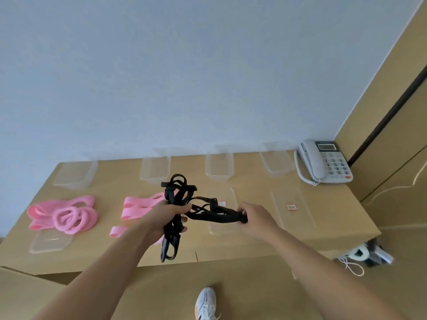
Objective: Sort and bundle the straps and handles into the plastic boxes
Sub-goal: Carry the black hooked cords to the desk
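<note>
Both hands on black straps point(178, 204) — left hand point(166, 218) grips bundle, right hand point(256, 215) pinches handle end; pink straps point(62, 214) on table point(254, 241).

Black straps point(178, 204), pink bands point(62, 213), clear plastic boxes point(219, 167), a tan tabletop point(254, 245) and a grey telephone point(323, 162) are seen.

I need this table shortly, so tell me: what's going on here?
A person stands at the table untangling a bunch of black straps held above it. The left hand grips the bunched part, while the right hand pinches one end drawn out sideways. The pink bands lie loose on the table's left side. The clear plastic boxes along the back look empty, so nothing seems sorted yet.
</note>
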Motion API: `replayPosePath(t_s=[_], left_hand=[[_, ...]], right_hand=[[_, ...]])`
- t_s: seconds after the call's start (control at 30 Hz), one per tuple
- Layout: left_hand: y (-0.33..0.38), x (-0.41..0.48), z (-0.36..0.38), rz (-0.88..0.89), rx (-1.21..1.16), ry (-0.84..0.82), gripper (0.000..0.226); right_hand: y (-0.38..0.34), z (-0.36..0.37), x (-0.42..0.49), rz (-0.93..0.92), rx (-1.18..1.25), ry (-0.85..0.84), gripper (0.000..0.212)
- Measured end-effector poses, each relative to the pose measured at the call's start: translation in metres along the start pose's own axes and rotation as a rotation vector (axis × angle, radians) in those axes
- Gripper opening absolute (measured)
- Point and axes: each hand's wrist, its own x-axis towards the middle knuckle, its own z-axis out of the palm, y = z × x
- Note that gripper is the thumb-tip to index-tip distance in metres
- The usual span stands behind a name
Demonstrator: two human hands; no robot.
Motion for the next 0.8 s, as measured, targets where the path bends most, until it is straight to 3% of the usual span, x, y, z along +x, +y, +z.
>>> replayPosePath(t_s=[0.3, 0.5, 0.57, 0.63, 0.7, 0.8], left_hand=[[0.029, 0.082, -0.019, -0.111, 0.061, -0.021, 0.021], [0.049, 0.118, -0.008, -0.03, 0.492, 0.015, 0.02], [0.057, 0.123, 0.003, 0.01, 0.599, -0.016, 0.018], [0.063, 0.124, 0.018, 0.056, 0.698, -0.073, 0.014], [0.067, 0.123, 0.033, 0.092, 0.809, -0.163, 0.01], [0.066, 0.119, 0.054, 0.102, 0.907, -0.293, 0.012]], right_hand=[[0.001, -0.004, 0.092, 0.105, -0.141, -0.013, 0.028], [-0.002, -0.007, 0.119, 0.076, -0.337, -0.1, 0.092], [-0.01, -0.014, 0.121, -0.022, -0.162, -0.041, 0.093], [-0.023, -0.024, 0.121, -0.044, 0.204, -0.004, 0.091], [-0.036, -0.038, 0.121, -0.034, 0.519, -0.074, 0.091], [-0.04, -0.052, 0.12, -0.078, 0.566, -0.142, 0.057]])
